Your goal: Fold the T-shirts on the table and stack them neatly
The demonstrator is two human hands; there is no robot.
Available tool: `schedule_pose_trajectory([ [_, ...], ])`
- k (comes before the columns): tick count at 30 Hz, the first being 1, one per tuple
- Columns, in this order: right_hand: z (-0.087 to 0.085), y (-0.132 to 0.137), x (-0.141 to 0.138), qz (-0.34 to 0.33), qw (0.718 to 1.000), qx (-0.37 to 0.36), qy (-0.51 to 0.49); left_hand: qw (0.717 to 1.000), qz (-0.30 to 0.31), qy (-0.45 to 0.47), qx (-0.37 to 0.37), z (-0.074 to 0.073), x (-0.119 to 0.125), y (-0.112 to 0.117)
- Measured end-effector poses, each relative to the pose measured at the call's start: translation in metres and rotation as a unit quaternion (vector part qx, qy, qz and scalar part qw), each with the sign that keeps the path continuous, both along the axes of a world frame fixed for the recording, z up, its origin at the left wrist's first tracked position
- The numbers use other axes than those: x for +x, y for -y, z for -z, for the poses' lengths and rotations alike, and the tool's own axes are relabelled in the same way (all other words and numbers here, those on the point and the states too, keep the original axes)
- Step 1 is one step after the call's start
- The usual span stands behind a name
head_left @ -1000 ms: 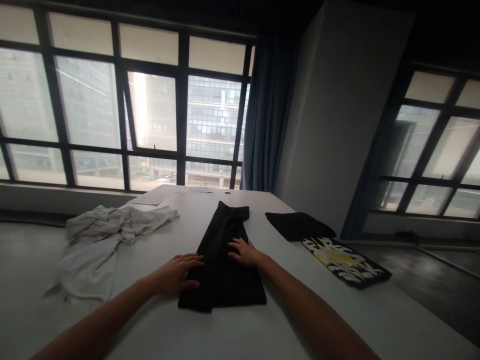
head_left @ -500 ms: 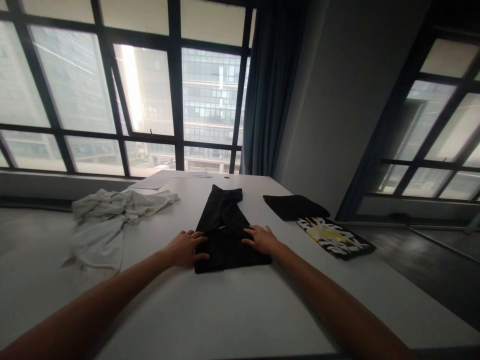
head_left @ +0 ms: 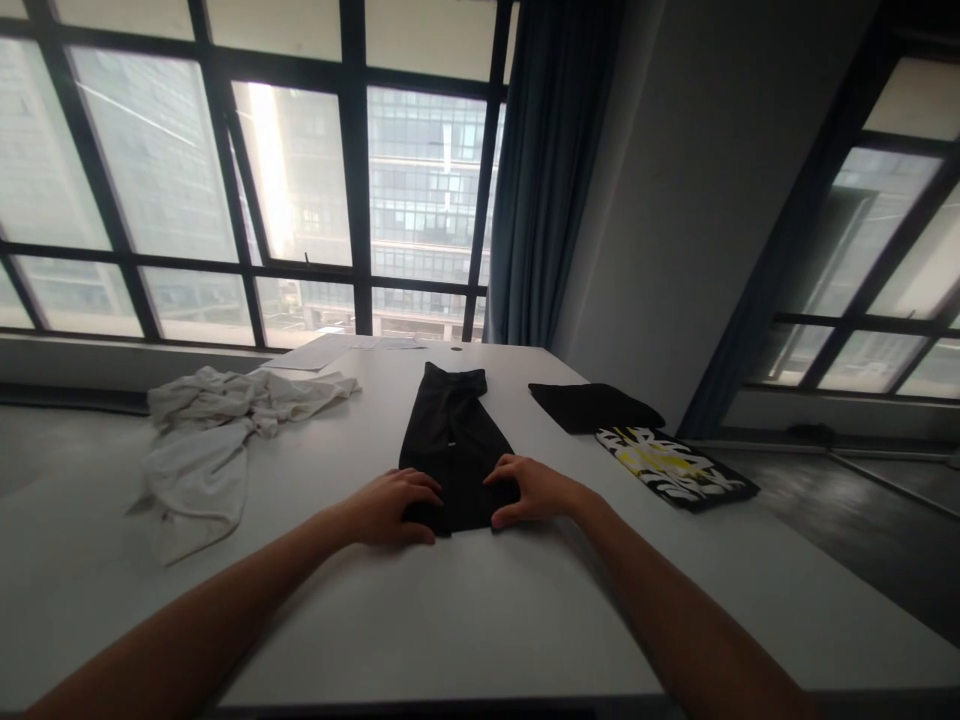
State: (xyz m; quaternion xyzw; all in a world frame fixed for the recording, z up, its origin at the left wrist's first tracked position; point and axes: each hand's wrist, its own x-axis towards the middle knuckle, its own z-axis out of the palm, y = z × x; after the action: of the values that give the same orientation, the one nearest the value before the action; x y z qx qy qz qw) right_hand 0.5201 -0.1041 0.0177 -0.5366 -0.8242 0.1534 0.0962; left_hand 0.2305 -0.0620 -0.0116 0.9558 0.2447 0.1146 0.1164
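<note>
A pair of black pants (head_left: 457, 430) lies on the white table in front of me, waistband at the far end and leg hems toward me. My left hand (head_left: 394, 508) is at the left leg's hem corner, fingers curled over the cloth and thumb near the hem. On the opposite side, my right hand (head_left: 534, 490) curls around the right edge in the same way, a bunch of black cloth between fingers and thumb. A small pale mark shows midway up the pants. The cloth beneath both hands is hidden.
Crumpled white clothing (head_left: 202, 430) lies on the left of the table (head_left: 420, 640). At the right are a folded black cloth (head_left: 592, 405) and a folded black, white and yellow patterned cloth (head_left: 679, 468). Paper sheets (head_left: 315, 352) lie at the far edge, before windows and a blue curtain (head_left: 536, 190).
My hands have come closer together at the hems. The pants' legs are drawn inward, narrower at the near end, and the gap between them has closed. The other cloths stay put.
</note>
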Motion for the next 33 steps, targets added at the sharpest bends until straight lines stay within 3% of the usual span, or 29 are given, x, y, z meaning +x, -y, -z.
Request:
schedule_pose_trajectory([
  [4,0.002,0.000,-0.008,-0.009,1.000,0.028,0.007,0.997,-0.012,0.067,0.033,0.002,0.010,0.002],
  [8,-0.001,0.002,-0.014,0.008,0.994,0.088,-0.061,0.977,-0.050,0.208,0.010,-0.005,0.015,0.009],
  [11,-0.004,0.005,-0.014,-0.002,0.991,0.050,-0.128,0.962,-0.052,0.268,-0.006,-0.012,0.017,0.016],
  [14,-0.002,0.002,-0.011,-0.020,0.990,0.001,-0.141,0.978,0.006,0.210,-0.022,-0.013,0.016,0.017],
  [16,0.005,-0.004,-0.007,0.000,0.989,0.040,-0.139,0.987,0.018,0.159,-0.018,-0.008,0.013,0.009],
  [19,0.021,-0.019,0.001,0.024,0.990,0.097,-0.101,0.996,-0.027,0.087,0.011,0.007,0.007,-0.010],
  [24,0.037,-0.029,0.010,0.045,0.998,0.037,-0.002,0.994,-0.093,-0.050,-0.008,0.029,-0.002,-0.027],
  [30,0.029,-0.018,-0.002,-0.054,0.994,0.041,-0.085,0.992,-0.098,-0.076,-0.009,0.005,-0.021,-0.030],
  [33,0.031,-0.018,-0.013,-0.020,0.993,0.084,-0.079,0.993,-0.114,-0.022,0.013,-0.001,-0.021,-0.043],
])
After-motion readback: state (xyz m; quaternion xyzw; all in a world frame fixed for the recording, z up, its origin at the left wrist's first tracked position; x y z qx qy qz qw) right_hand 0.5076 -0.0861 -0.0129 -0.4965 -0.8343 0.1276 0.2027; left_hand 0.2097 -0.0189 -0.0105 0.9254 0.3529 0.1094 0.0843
